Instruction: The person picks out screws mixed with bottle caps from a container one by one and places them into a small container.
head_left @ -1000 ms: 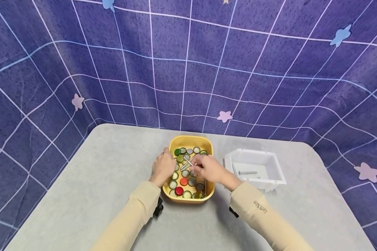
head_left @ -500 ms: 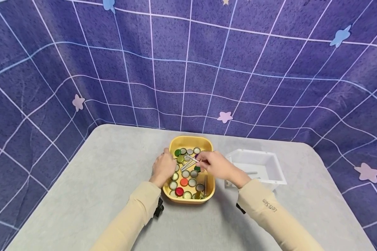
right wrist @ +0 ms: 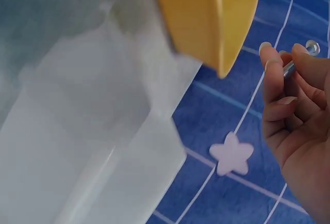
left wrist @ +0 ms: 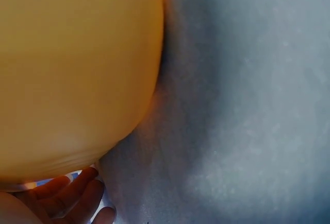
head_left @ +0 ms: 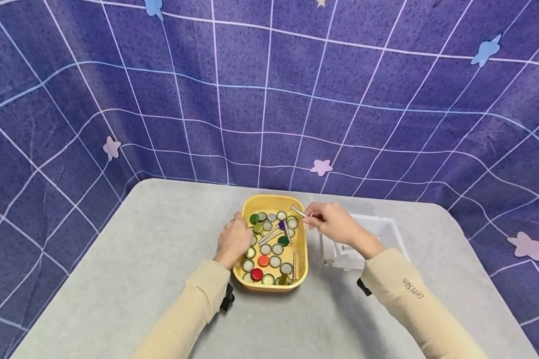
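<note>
A yellow tub [head_left: 302,249] holds several bottle caps, red, green and pale-lined, along with several silver bolts [head_left: 294,265]. My left hand [head_left: 234,239] grips the tub's left rim; in the left wrist view its fingers [left wrist: 82,198] curl at the edge of the yellow wall. Between thumb and fingers, my right hand [head_left: 334,222] pinches one silver bolt [head_left: 299,211], its head pointing up and left, above the tub's right rim. In the right wrist view that bolt's round head [right wrist: 312,47] sticks out past the thumb.
To the right of the tub stands a white bin [head_left: 397,239], partly covered by the right hand and forearm, with some metal pieces inside. A purple curtain [head_left: 269,109] with grid lines and stars hangs behind the grey table [head_left: 170,214].
My right hand has lifted a bolt out of the tub's middle and moved right, toward the white bin. The left hand keeps its place at the tub's rim.
</note>
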Motion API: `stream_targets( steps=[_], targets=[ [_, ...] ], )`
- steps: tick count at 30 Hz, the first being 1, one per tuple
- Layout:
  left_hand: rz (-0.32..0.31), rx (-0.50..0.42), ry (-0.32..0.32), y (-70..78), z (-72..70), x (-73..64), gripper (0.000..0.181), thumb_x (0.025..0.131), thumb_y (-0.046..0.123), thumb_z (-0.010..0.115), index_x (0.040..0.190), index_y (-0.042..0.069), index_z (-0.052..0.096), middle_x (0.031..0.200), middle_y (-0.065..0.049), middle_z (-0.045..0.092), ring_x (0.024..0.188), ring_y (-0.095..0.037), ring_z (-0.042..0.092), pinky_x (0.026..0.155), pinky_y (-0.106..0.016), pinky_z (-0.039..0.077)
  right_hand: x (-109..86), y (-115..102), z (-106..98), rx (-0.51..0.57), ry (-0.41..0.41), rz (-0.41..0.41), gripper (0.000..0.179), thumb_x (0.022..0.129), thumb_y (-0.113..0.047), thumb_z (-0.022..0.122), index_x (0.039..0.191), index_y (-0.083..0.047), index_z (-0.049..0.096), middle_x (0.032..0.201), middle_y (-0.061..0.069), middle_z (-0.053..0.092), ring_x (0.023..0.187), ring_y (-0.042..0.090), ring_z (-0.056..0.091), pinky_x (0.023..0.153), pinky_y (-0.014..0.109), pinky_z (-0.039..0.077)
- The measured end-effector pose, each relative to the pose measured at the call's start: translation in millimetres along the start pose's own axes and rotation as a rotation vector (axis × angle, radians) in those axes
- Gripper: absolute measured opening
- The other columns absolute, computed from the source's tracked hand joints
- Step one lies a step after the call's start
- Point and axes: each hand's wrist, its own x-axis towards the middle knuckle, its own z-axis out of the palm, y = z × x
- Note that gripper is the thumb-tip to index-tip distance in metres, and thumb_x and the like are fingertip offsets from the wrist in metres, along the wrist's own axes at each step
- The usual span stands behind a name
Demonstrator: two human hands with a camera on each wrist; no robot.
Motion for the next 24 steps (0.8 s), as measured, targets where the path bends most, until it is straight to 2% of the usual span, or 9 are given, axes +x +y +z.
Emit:
stream_targets(
  steps=[8,16,24],
  targets=[
    [-0.007,-0.004,0.001,0.7,0.1,-0.7,0.029,0.097,0.021,0.041,0.119,0.004,0.048,0.101,-0.015,0.064,0.097,-0.037,0.065,0.082,-0.052,0.052,-10.8,24.3,-18.9,-0.043,0.005,0.043,0.008,0.094,-0.008,0.063,0.091,-0.002,0.067,0.073,0.009,0.071,0.059,0.004,0.054,0.055,0.021,0.045],
    [-0.001,-0.011,-0.001,2.3,-1.5,-3.1,0.027,0.096,0.020,0.042,0.117,0.004,0.049,0.101,-0.016,0.064,0.098,-0.038,0.065,0.082,-0.053,0.051,-24.5,43.2,-37.6,-0.038,-0.044,0.108,0.008,0.094,-0.007,0.062,0.094,0.001,0.066,0.075,0.011,0.070,0.058,0.007,0.055,0.054,0.023,0.046],
    [-0.006,-0.006,-0.010,1.8,-3.0,-2.5,0.028,0.095,0.019,0.043,0.118,0.004,0.049,0.101,-0.015,0.064,0.096,-0.037,0.065,0.082,-0.052,0.051,-39.1,64.6,-42.8,-0.048,-0.069,0.185,0.010,0.093,-0.008,0.064,0.093,0.001,0.067,0.073,0.012,0.070,0.057,0.011,0.060,0.055,0.025,0.051]
  ],
)
